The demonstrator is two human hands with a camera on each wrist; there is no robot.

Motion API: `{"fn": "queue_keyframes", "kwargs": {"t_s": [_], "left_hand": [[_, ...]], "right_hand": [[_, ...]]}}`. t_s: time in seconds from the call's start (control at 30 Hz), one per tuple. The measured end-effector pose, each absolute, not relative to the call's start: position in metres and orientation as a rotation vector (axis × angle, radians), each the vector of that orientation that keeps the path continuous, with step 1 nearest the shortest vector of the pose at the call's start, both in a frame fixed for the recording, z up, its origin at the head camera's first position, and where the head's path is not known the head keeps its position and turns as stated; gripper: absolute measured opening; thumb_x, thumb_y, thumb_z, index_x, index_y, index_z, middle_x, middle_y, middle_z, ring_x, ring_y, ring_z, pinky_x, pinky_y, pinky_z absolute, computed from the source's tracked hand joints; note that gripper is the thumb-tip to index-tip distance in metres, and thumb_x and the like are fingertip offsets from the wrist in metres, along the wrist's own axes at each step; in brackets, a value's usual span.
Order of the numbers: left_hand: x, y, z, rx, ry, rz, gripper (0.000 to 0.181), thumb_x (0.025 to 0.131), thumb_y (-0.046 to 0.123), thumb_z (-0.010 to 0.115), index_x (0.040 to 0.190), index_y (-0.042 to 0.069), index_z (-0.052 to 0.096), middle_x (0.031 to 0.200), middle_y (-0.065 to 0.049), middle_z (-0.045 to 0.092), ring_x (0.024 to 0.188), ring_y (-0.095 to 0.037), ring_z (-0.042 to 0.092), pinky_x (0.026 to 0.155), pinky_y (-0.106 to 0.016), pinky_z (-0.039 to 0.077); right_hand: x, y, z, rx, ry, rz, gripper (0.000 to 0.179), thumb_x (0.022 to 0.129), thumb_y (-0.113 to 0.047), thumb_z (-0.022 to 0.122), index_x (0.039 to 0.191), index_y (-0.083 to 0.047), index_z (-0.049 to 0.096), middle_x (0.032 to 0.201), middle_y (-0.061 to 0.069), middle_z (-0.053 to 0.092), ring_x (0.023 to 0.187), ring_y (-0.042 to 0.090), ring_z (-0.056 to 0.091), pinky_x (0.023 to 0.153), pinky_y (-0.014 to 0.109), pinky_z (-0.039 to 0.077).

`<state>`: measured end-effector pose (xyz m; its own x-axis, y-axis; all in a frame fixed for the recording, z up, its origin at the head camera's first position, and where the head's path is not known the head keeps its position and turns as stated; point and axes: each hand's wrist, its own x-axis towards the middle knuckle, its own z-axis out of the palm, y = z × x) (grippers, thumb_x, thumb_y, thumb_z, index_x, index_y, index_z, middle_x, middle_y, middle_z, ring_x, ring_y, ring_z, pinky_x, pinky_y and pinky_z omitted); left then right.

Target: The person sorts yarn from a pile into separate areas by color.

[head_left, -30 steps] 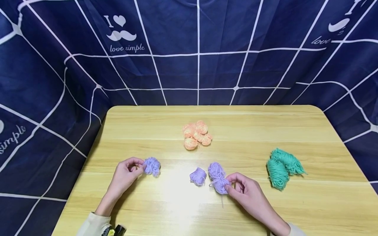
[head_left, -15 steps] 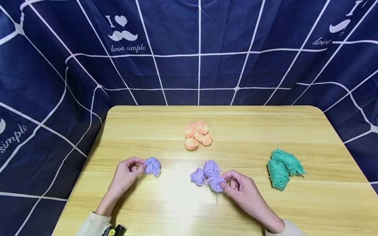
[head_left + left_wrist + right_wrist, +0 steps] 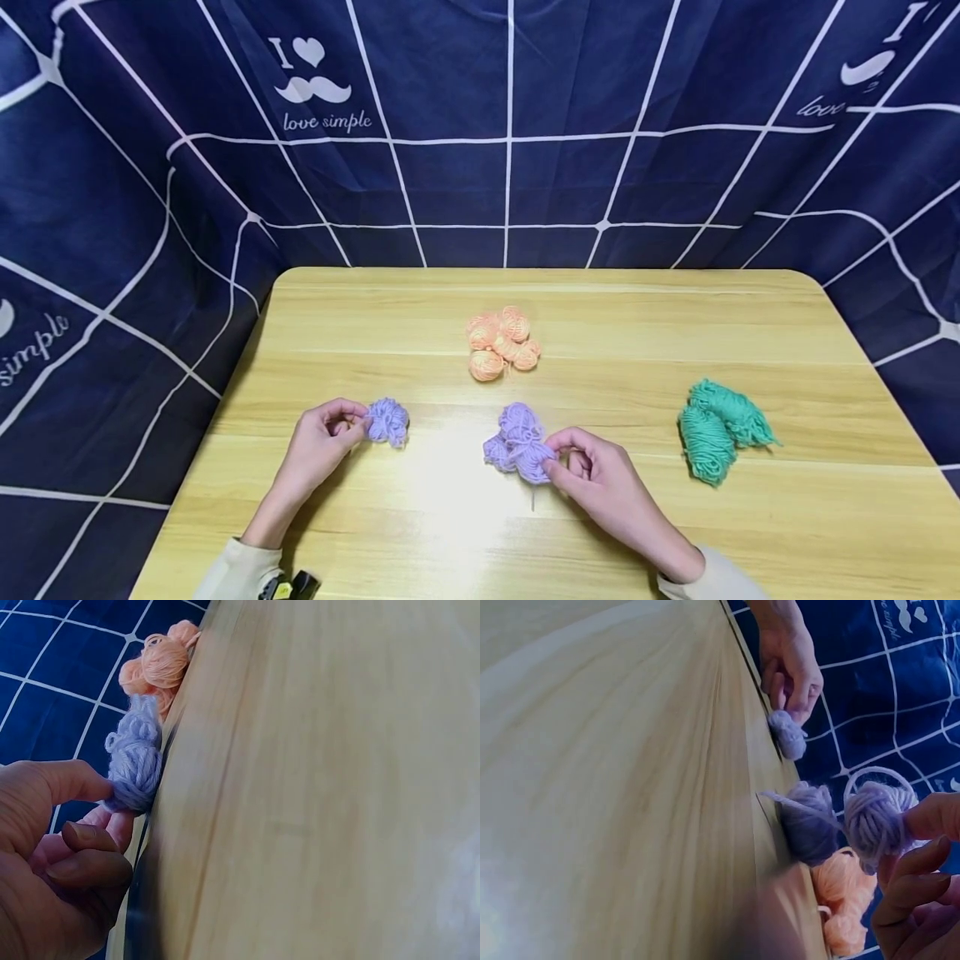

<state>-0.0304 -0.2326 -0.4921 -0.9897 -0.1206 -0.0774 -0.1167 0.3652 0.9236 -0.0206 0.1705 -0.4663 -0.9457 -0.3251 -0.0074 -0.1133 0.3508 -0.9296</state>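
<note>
My left hand (image 3: 327,440) pinches the left end of a small lilac yarn skein (image 3: 388,422) on the table; the left wrist view shows thumb and fingertips on that skein (image 3: 135,765). Toward the middle, my right hand (image 3: 600,471) holds a longer lilac yarn skein (image 3: 522,442) by its near right end. A loose strand hangs from it. This skein partly covers another small lilac yarn ball (image 3: 496,452) lying to its left; whether they touch I cannot tell. In the right wrist view, thumb and finger grip the held skein (image 3: 877,817).
A cluster of peach yarn balls (image 3: 501,342) lies behind the lilac ones. Two green yarn skeins (image 3: 718,429) rest on the right of the wooden table (image 3: 615,325). Dark blue gridded cloth (image 3: 450,183) hangs behind and at the sides.
My right hand has carried its lilac skein leftward, from beside the small lilac ball to partly over it. The left hand and its skein have stayed in place.
</note>
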Motion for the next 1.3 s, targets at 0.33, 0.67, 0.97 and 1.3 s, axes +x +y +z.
{"fn": "queue_keyframes", "kwargs": {"t_s": [0.33, 0.67, 0.97, 1.3], "left_hand": [[-0.030, -0.232, -0.492, 0.223, -2.581, -1.766, 0.013, 0.093, -0.001, 0.081, 0.105, -0.004, 0.076, 0.082, -0.007, 0.065, 0.064, -0.011, 0.049, 0.056, -0.021, 0.040], [-0.029, -0.232, -0.493, 0.237, -2.583, -1.759, 0.014, 0.093, 0.000, 0.082, 0.106, -0.004, 0.077, 0.083, -0.007, 0.064, 0.065, -0.011, 0.049, 0.057, -0.021, 0.041], [-0.030, -0.231, -0.492, 0.227, -2.572, -1.792, 0.013, 0.093, 0.000, 0.081, 0.105, -0.004, 0.077, 0.081, -0.008, 0.064, 0.061, -0.010, 0.047, 0.054, -0.021, 0.038], [-0.030, -0.231, -0.491, 0.229, -2.575, -1.788, 0.013, 0.093, 0.000, 0.081, 0.105, -0.003, 0.077, 0.080, -0.007, 0.062, 0.061, -0.010, 0.046, 0.054, -0.021, 0.038]], "right_hand": [[-0.026, 0.154, -0.464, -0.498, 2.360, -1.669, 0.014, 0.096, -0.010, 0.082, 0.108, -0.015, 0.076, 0.064, -0.007, 0.052, 0.053, 0.003, 0.043, 0.045, 0.025, 0.037], [-0.025, 0.139, -0.464, -0.508, 2.307, -1.668, 0.014, 0.096, -0.009, 0.082, 0.108, -0.013, 0.076, 0.066, -0.005, 0.054, 0.053, 0.003, 0.043, 0.045, 0.022, 0.034], [-0.024, 0.127, -0.466, -0.534, 2.291, -1.669, 0.014, 0.095, -0.008, 0.082, 0.107, -0.012, 0.076, 0.067, -0.005, 0.054, 0.055, 0.003, 0.044, 0.046, 0.021, 0.036], [-0.024, 0.110, -0.466, -0.559, 2.262, -1.660, 0.013, 0.096, -0.006, 0.080, 0.106, -0.012, 0.077, 0.076, -0.001, 0.062, 0.059, 0.004, 0.047, 0.049, 0.019, 0.038]]}}
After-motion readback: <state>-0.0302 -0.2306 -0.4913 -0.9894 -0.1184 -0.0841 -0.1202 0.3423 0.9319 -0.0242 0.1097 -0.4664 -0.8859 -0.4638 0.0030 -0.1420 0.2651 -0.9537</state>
